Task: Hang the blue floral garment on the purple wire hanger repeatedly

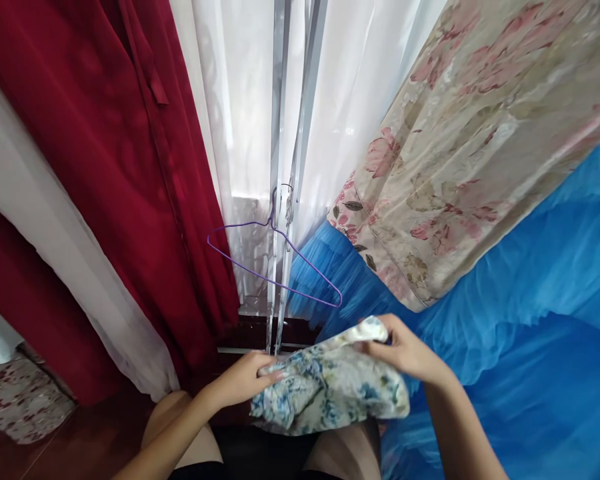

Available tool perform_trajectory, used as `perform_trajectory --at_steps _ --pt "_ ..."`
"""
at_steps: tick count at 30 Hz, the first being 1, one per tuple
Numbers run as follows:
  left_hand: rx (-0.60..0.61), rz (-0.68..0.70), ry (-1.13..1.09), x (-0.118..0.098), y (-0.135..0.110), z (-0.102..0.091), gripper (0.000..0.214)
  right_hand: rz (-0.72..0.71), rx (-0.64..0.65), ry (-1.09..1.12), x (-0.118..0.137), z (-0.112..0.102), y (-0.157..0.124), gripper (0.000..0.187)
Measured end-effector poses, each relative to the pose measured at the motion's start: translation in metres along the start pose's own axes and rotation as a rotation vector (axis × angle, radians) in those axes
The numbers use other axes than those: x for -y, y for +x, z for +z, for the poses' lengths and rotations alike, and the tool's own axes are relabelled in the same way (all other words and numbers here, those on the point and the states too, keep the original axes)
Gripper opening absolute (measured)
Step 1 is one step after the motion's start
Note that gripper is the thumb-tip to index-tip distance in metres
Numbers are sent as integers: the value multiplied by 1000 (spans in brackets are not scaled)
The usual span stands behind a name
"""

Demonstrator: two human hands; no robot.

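Observation:
A bunched piece of blue-and-white floral cloth (335,390) is held up above my lap, its lower edge slightly blurred. My left hand (253,377) grips its left end, thumb on top of the fabric. At the upper right edge, my right hand (403,343) pinches the cloth between thumb and fingers. What kind of garment or cloth this is, I cannot make out. Just beyond it, a purple wire hanger (275,287) hangs bare by its hook on a metal frame (280,133), apart from both hands.
Red curtains (145,200) and white sheer curtains (240,100) hang at the left and behind the frame. To the right hang a beige fabric with pink flowers (430,220) and blue tulle (520,320), close to my right arm. Dark red floor (100,440) shows at lower left.

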State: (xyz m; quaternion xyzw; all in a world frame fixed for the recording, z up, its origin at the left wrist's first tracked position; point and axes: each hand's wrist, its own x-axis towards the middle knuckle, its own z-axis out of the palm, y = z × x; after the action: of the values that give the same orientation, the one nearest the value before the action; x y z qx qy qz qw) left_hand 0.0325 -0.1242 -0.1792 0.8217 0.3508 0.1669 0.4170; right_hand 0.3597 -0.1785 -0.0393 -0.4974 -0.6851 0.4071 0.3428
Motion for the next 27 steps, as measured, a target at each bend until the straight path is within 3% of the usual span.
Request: perform_trajectory --at_steps 4,9,13,17,21,24,27 --pt "-261 50 83 -9 -12 -30 32 -193 -170 46 11 -27 59 18" --pt "-476 123 70 -20 -31 -67 30 -159 -78 229 13 -7 145 26" --pt "-600 83 249 9 -47 -113 24 -31 72 474 8 13 171 32" --pt "-491 11 513 54 -52 -172 19 -12 69 637 5 18 167 34" --pt "-448 -58 539 71 -26 -227 19 4 44 663 10 16 162 37" --pt "-614 -20 424 57 14 -258 24 37 4 621 19 14 160 32" --pt "-806 7 220 30 57 -271 24 90 -11 602 26 13 156 33"
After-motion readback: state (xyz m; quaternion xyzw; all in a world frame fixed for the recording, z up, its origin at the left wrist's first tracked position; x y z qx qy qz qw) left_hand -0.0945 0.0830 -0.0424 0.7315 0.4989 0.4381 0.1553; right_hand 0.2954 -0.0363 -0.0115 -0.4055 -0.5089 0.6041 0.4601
